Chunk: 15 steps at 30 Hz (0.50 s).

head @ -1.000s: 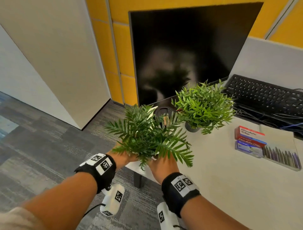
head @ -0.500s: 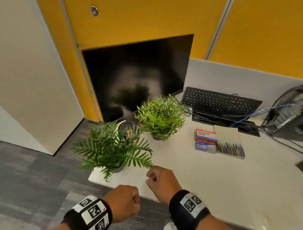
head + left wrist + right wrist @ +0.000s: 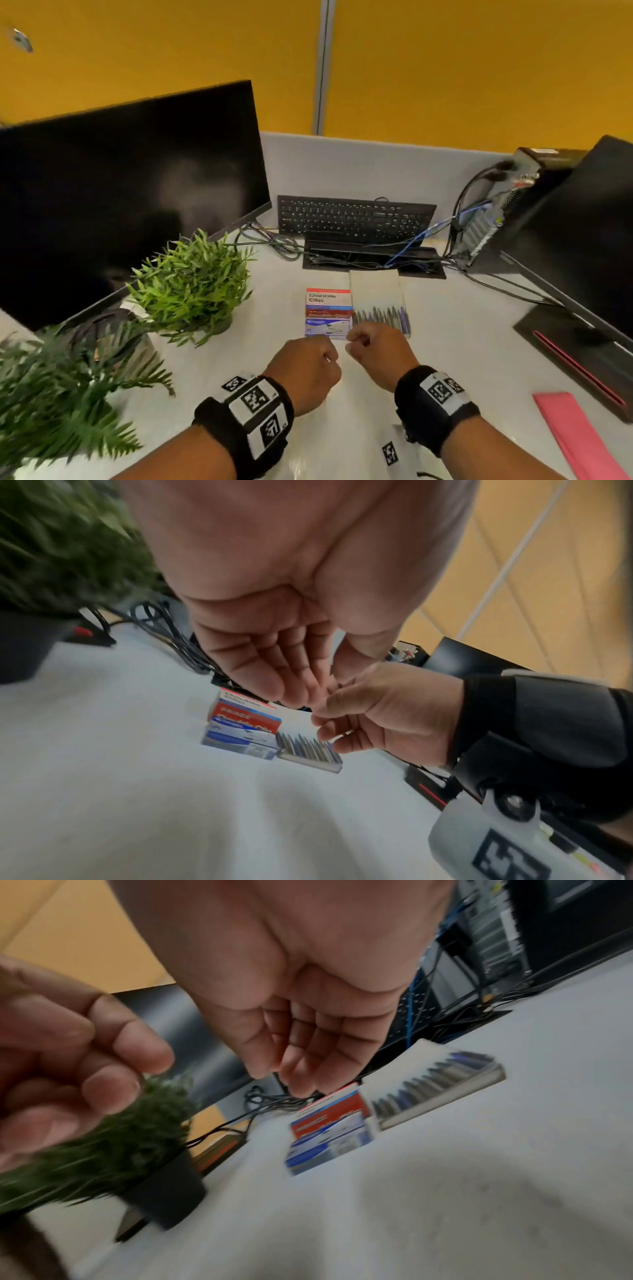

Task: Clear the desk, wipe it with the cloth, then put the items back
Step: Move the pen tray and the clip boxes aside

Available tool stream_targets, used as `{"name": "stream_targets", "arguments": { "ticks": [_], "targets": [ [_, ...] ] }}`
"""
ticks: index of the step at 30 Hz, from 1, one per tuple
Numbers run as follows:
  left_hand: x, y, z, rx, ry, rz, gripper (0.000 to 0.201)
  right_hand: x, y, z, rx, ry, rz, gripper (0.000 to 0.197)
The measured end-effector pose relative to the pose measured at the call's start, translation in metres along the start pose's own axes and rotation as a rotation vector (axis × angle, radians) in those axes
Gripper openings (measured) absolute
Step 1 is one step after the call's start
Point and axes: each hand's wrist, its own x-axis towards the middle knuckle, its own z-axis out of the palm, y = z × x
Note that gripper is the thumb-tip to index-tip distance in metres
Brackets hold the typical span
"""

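Both my hands hover side by side over the white desk, fingers loosely curled, holding nothing. My left hand and right hand are just in front of a red and white Double Clip box, a blue box and a clear pen case. A fern plant stands at the desk's front left corner. A bushier potted plant stands behind it. A pink cloth lies at the front right. The left wrist view shows my left fingers hanging bent above the boxes.
A black monitor stands at the left. A keyboard leans on the back partition over a cable tray. A small computer with cables and a second monitor fill the right side.
My hands let go of the fern plant, which now stands on the desk's left corner. Both hands moved right to the front of the boxes, and my head turned right.
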Motion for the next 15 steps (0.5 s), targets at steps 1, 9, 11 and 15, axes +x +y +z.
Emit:
{"name": "stream_targets", "arguments": {
  "ticks": [1,9,11,15],
  "targets": [
    [0.022,0.01,0.006,-0.042,-0.01,-0.019,0.025,0.013,0.016,-0.009,-0.013,0.026,0.022,0.007],
    [0.194,0.087,0.031,-0.09,0.044,-0.146,0.033,0.111,0.106,-0.052,-0.177,-0.063,0.137,0.047],
    [0.223,0.096,0.035,-0.093,0.042,-0.217,0.036,0.13,0.112,-0.054,-0.21,-0.093,0.114,0.056],
    [0.258,0.105,0.044,-0.157,-0.052,-0.403,0.033,0.16,0.124,-0.051,-0.279,-0.181,0.112,0.063]
  ]
}}
